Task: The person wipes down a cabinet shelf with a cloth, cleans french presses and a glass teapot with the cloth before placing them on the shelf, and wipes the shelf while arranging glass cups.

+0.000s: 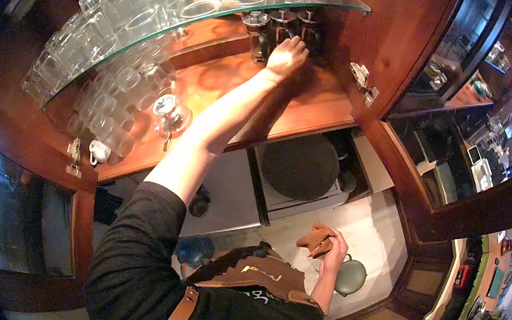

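Reaching up into a wooden cabinet, the person's left hand (289, 55) is at a row of three French presses (256, 35) with dark frames and metal lids, standing at the right of the cabinet's lower shelf (227, 83). Its fingers are bent in front of the middle and right-hand presses and hide parts of both; whether they grip a handle or only touch cannot be told. The left-hand press shows most fully. Low at waist level, the right hand (336, 246) is closed around a crumpled brown cloth (315, 240), its fingers partly hidden behind the folds.

Above the presses runs a glass shelf (213, 17) crowded with clear glasses, cut off at the top and blurring together. More glasses (109, 107) stand beneath its left part, near a glass teapot (172, 114) and a small white jug (99, 152) at the shelf's front edge.

The outstretched forearm crosses in front of the lower shelf and covers part of it. Below are a large round dark plate (300, 164) and a grey-green round object (351, 278) that is hard to identify. A blue item (195, 250) is partly covered by the brown apron (261, 272). Open doors frame both sides; the picture's corners are black.
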Action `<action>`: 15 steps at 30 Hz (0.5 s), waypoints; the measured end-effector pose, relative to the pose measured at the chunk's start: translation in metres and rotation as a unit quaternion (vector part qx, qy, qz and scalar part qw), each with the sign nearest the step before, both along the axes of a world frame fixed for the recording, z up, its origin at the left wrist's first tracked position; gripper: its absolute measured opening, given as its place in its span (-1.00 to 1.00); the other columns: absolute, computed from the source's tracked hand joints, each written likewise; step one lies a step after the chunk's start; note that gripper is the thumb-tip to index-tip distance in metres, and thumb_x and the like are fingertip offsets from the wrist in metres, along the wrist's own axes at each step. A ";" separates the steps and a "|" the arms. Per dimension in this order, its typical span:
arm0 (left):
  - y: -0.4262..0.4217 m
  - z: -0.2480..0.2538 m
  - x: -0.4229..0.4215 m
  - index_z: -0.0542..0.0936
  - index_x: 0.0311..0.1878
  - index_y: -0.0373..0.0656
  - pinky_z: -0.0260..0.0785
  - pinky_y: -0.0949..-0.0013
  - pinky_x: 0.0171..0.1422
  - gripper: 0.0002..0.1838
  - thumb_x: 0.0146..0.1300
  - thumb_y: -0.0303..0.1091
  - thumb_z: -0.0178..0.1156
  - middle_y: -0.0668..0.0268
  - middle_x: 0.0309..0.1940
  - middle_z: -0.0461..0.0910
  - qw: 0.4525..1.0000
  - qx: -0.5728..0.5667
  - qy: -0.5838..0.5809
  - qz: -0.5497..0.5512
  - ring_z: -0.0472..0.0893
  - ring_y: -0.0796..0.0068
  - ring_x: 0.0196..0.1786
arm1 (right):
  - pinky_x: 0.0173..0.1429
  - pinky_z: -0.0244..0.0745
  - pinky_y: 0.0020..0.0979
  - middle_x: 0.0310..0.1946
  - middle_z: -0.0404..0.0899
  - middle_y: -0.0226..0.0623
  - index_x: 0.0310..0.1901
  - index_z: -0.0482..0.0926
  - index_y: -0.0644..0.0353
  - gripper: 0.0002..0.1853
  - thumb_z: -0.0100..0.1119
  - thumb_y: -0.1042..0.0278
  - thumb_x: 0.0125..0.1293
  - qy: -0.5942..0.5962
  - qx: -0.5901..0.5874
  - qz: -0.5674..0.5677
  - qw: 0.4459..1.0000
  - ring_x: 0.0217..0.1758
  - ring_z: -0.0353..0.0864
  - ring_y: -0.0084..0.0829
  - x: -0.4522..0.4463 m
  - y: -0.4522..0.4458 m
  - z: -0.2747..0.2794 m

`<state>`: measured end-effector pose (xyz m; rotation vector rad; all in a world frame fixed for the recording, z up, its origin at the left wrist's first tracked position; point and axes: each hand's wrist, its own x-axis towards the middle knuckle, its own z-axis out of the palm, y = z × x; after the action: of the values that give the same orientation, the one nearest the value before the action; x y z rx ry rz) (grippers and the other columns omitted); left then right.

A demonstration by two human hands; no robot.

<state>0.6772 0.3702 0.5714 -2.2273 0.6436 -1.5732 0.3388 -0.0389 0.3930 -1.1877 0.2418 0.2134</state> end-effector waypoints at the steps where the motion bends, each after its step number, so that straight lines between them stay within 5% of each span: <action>1: 0.005 0.003 -0.001 0.54 -0.38 0.01 0.44 0.31 -0.10 -0.95 0.13 -0.29 0.17 0.34 -0.33 0.49 1.000 0.013 0.004 -0.004 0.53 0.32 -0.08 | 0.05 0.53 -0.47 -0.15 0.65 -0.25 -0.02 0.62 0.41 -0.68 -0.05 0.51 0.29 -0.001 -0.002 0.003 1.000 -0.12 0.64 -0.48 0.002 -0.002 0.000; 7: 0.006 0.008 -0.020 0.58 -0.23 -0.03 0.46 0.28 0.12 -0.85 0.12 -0.28 0.20 0.23 -0.10 0.54 0.997 0.038 0.069 -0.006 0.52 0.21 0.15 | 0.07 0.53 -0.45 -0.15 0.66 -0.25 -0.03 0.62 0.42 -0.67 -0.07 0.50 0.27 -0.035 -0.046 -0.009 0.998 -0.10 0.64 -0.47 0.003 -0.010 0.013; 9: -0.021 0.031 -0.064 0.59 -0.16 -0.09 0.41 0.11 0.24 -0.77 0.12 -0.28 0.26 0.12 0.01 0.51 0.987 -0.084 0.126 -0.053 0.48 0.04 0.23 | 0.07 0.53 -0.45 -0.15 0.66 -0.24 -0.04 0.62 0.42 -0.67 -0.07 0.50 0.26 -0.027 -0.032 -0.021 0.999 -0.10 0.64 -0.46 0.001 -0.015 0.008; 10: -0.029 0.030 -0.088 0.61 0.06 -0.04 0.39 0.08 0.33 -0.58 0.14 -0.17 0.39 0.12 0.15 0.52 0.973 -0.187 0.135 -0.026 0.47 -0.01 0.26 | 0.07 0.53 -0.45 -0.15 0.66 -0.24 -0.04 0.62 0.42 -0.67 -0.07 0.50 0.26 -0.025 -0.030 -0.022 0.999 -0.10 0.64 -0.46 0.000 -0.015 0.010; 13: -0.008 0.023 -0.091 0.52 0.11 -0.14 0.37 0.05 0.24 -0.46 0.06 -0.28 0.49 0.08 0.02 0.50 0.941 -0.338 0.007 0.032 0.48 0.02 0.11 | 0.05 0.53 -0.45 -0.15 0.66 -0.24 -0.05 0.62 0.41 -0.67 -0.07 0.48 0.27 -0.022 -0.033 -0.019 0.999 -0.12 0.64 -0.46 -0.004 -0.012 0.014; 15: 0.003 0.010 -0.086 0.42 0.16 -0.18 0.37 0.02 0.22 -0.43 0.15 -0.26 0.46 0.00 0.00 0.48 0.862 -0.505 0.019 0.050 0.48 -0.08 0.09 | 0.00 0.54 -0.47 -0.16 0.66 -0.24 -0.04 0.62 0.40 -0.68 -0.07 0.47 0.29 0.000 -0.025 -0.010 1.000 -0.14 0.64 -0.47 -0.004 -0.012 0.013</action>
<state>0.5915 0.3736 0.5812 -2.8897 -0.4436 -2.0978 0.3349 -0.0509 0.4058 -1.2336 0.2601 0.1912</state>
